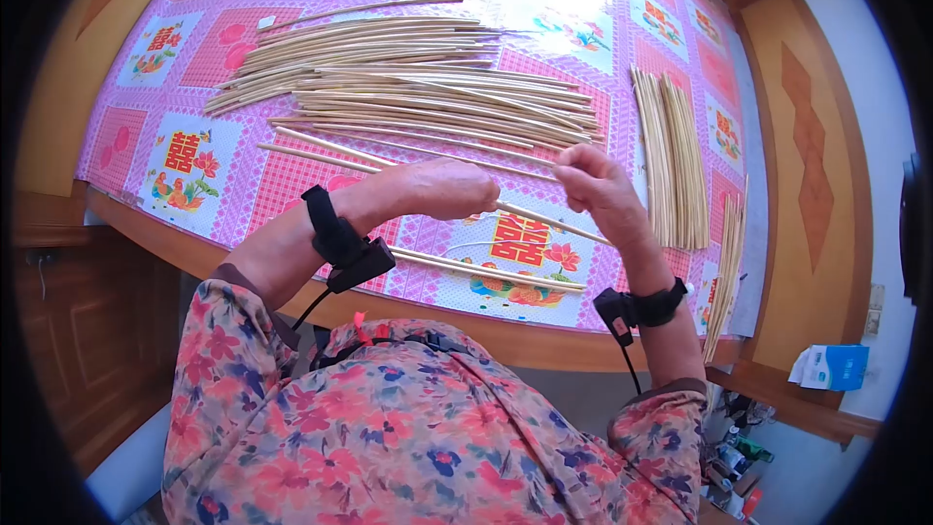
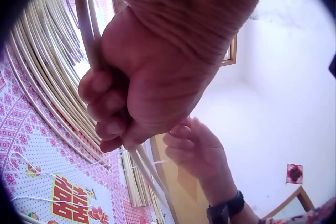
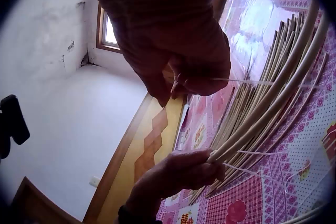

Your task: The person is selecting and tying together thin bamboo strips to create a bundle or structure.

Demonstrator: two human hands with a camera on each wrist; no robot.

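Note:
My left hand (image 1: 452,190) grips two pale wooden sticks (image 1: 554,224) near the middle, its fingers wrapped round them in the left wrist view. White string (image 3: 252,153) comes out beside that hand in the right wrist view. To the right, my right hand (image 1: 604,192) is raised, thumb and fingertips pinching a length of white string that stretches across the sticks (image 3: 286,82). A loose curve of string (image 1: 476,245) lies on the patterned tablecloth (image 1: 243,190) below the hands.
Long piles of similar sticks (image 1: 437,102) lie across the table beyond the hands. Two bundles (image 1: 671,165) stand apart at the right, with more sticks (image 1: 724,272) at the right edge. A few single sticks (image 1: 486,270) lie near the front edge.

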